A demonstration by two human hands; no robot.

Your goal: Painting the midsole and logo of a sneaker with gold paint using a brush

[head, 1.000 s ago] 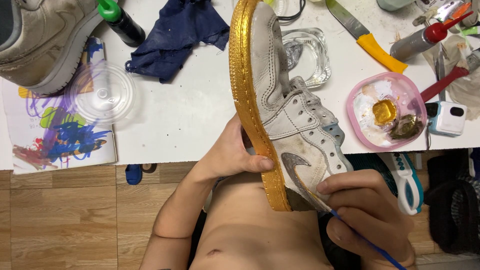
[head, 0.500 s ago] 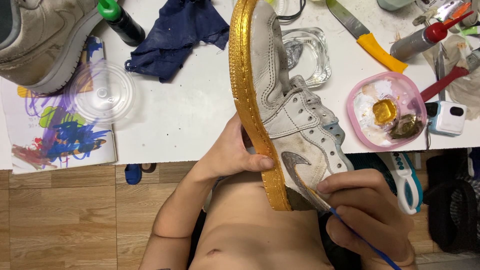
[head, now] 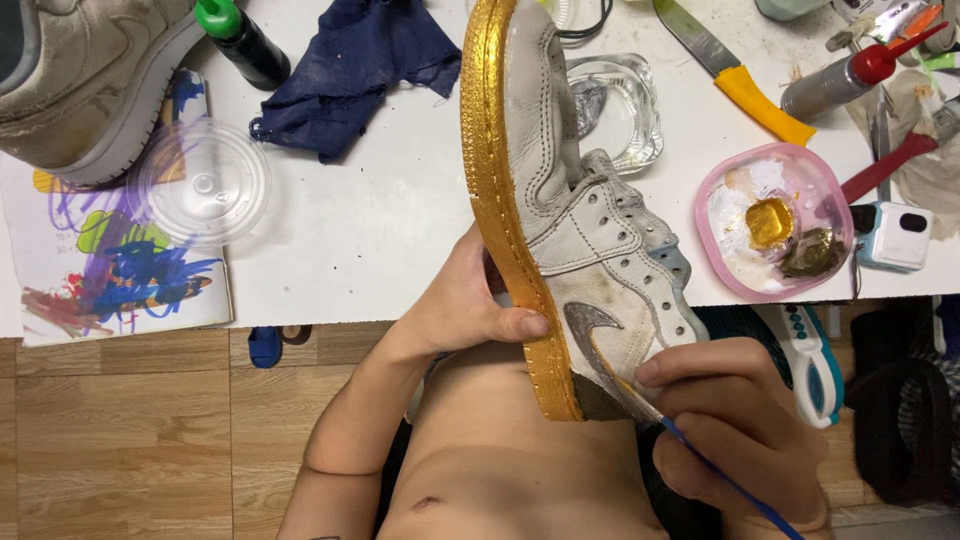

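A worn white sneaker (head: 570, 215) with a gold-painted sole (head: 500, 230) is held on its side over the table edge. My left hand (head: 462, 300) grips the sole, thumb across the gold edge. My right hand (head: 735, 425) holds a thin blue-handled paintbrush (head: 690, 445), its tip touching the grey curved emblem (head: 590, 325) on the shoe's side near the heel. A pink dish (head: 775, 220) with white, gold and dark paint sits on the table to the right.
On the white table (head: 350, 250): a second sneaker (head: 80, 70) at top left, a clear plastic lid (head: 200, 180) on a scribbled paper, a green-capped black bottle (head: 240, 40), a blue rag (head: 350, 60), a glass ashtray (head: 620, 105), a yellow-handled knife (head: 735, 80), a paint tube (head: 850, 70).
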